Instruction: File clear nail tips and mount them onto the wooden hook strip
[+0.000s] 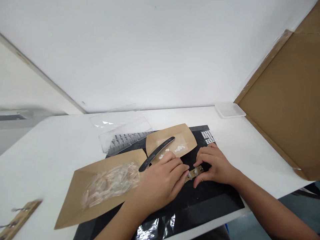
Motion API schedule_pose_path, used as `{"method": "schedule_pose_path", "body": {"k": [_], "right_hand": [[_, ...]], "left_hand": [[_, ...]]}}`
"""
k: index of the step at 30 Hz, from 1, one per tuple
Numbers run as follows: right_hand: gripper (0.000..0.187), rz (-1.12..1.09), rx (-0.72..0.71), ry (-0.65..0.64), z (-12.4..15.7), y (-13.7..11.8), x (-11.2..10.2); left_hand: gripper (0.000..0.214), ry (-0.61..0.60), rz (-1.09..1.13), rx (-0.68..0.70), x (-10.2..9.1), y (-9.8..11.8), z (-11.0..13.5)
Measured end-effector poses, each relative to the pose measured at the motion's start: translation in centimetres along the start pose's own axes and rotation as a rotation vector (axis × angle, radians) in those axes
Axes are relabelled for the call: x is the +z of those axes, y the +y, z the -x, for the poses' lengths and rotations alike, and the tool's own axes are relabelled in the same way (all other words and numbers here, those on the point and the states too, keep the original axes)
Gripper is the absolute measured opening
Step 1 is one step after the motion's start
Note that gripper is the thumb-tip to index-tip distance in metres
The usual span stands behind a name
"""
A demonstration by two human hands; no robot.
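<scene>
"Checking the centre lot: what lies between the hands?"

"One wooden strip [193,174] with clear nail tips [197,171] mounted on it, above a black mat [200,203]. Right hand [215,165]: grip clamped on the strip. Left hand [157,181]: fingertips [181,169] at the strip's end, grip state cannot be told."

"Containers?"

"Kraft paper tray [82,196]: loose clear false nails [111,183]. Second kraft paper tray [187,137]: white bits [178,149], black nail file [156,154]. Clear plastic box [125,131]: rows of nail tips [122,141]. White shallow tray [229,110]: on the table [50,150], far right."
</scene>
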State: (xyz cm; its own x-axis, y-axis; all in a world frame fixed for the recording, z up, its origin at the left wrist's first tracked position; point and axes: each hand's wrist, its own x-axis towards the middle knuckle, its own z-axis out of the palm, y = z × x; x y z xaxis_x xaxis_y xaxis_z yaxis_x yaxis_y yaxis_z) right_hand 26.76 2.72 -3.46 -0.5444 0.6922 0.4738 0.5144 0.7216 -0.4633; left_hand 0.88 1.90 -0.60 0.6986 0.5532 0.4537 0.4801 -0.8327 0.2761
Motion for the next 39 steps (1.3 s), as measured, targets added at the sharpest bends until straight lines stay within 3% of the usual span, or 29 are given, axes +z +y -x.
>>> {"method": "schedule_pose_path", "body": {"k": [11,17,23,29,35,39], "right_hand": [[0.059,0.005,0.071,-0.062,0.2,0.1,0.5],[0.048,-0.003,0.065,-0.115,0.2,0.3,0.6],[0.050,-0.001,0.076,-0.102,0.1,0.2,0.1],[0.048,-0.089,0.091,-0.159,0.2,0.2,-0.9],[0.042,-0.169,0.140,-0.246,0.3,0.1,-1.4],[0.036,-0.263,0.166,-0.273,0.3,0.0,-1.6]], "left_hand": [[0.022,0.002,-0.013,0.020,0.0,0.3,-0.2],[0.021,0.009,-0.031,0.031,0.0,0.3,-0.2],[0.022,-0.018,-0.036,0.012,0.1,0.2,-0.1],[0.021,-0.049,-0.057,0.019,0.7,-0.5,0.5],[0.039,-0.076,-0.063,0.021,0.6,-0.8,0.7],[0.030,-0.132,-0.006,0.022,0.0,-0.3,0.5]]}}
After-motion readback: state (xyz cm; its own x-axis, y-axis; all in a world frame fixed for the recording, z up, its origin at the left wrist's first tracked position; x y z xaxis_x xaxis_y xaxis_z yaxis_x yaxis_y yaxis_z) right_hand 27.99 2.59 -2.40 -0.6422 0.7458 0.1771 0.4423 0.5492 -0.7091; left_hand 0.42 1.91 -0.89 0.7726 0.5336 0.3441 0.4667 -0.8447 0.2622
